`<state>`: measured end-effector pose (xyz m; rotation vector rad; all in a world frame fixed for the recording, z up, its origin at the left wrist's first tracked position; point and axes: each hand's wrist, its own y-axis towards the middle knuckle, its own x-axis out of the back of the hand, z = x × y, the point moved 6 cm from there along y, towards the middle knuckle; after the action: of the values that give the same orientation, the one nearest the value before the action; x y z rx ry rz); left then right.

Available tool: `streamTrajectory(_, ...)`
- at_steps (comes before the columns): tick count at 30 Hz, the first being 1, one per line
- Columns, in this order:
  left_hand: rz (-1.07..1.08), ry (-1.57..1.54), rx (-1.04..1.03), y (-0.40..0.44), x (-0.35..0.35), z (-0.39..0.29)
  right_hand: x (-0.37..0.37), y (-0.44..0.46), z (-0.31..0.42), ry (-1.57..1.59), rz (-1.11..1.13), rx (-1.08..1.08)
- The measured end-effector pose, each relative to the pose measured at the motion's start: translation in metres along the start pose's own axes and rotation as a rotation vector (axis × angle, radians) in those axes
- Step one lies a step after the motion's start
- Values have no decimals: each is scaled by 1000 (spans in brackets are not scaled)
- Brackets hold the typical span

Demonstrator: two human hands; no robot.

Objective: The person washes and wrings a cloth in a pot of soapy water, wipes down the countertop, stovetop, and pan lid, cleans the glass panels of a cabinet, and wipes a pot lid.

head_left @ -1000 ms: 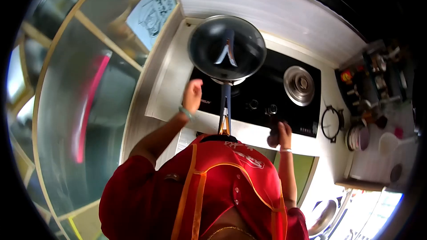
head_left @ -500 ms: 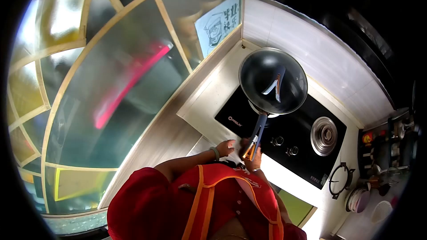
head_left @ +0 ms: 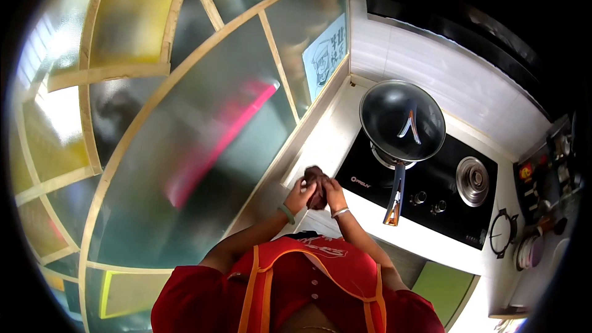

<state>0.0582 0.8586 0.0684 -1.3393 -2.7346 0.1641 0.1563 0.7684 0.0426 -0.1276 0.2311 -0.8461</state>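
Observation:
Between my two hands is a crumpled dark brown cloth (head_left: pixel 317 186), held over the left end of the counter. My left hand (head_left: pixel 298 197) grips its left side, and my right hand (head_left: pixel 335 196) has closed on its right side. To the right of my hands a black wok (head_left: pixel 394 132) sits on the left burner. Its long handle (head_left: pixel 396 192) points towards me, and neither hand touches it. A light, forked shape that looks like a reflection shows on the inside of the wok.
The black glass hob (head_left: pixel 444 176) has two knobs and a bare right burner (head_left: pixel 473 182). A round black pan support (head_left: pixel 504 233) lies on the counter farther right, near stacked bowls (head_left: pixel 530 253). A frosted glass partition (head_left: pixel 191 148) stands on the left.
My right hand has left the wok handle and moved left with the cloth. Both hands now meet on the cloth. The view has shifted, so the hob appears farther right.

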Motion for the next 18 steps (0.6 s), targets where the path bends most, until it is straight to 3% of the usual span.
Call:
streamTrajectory(2, -57, 137, -213, 9, 5, -75, -18, 0, 53, 241, 38, 33)
streamTrajectory(4, -168, 109, -344, 18, 11, -123, -21, -8, 117, 269, 106, 10)
streamTrajectory(5, -206, 99, -417, 30, 19, -131, -17, 7, 121, 208, 133, 73)
streamTrajectory(6, -259, 235, -530, 28, 19, -158, -14, 6, 150, 128, 41, 301)
streamTrajectory(8, -329, 442, -745, 25, 18, -200, -8, 16, 169, 228, 24, 341)
streamTrajectory(10, -248, 76, -681, 27, 10, -228, -7, 13, 201, 274, 96, 294)
streamTrajectory(11, -211, 89, -552, 23, 4, -248, -8, 16, 213, 299, 86, 347)
streamTrajectory(16, -351, 152, -643, 37, 6, -285, -5, 49, 241, 275, 179, 357)
streamTrajectory(18, -370, 181, -648, 42, 7, -300, -3, 53, 259, 1, 106, 587)
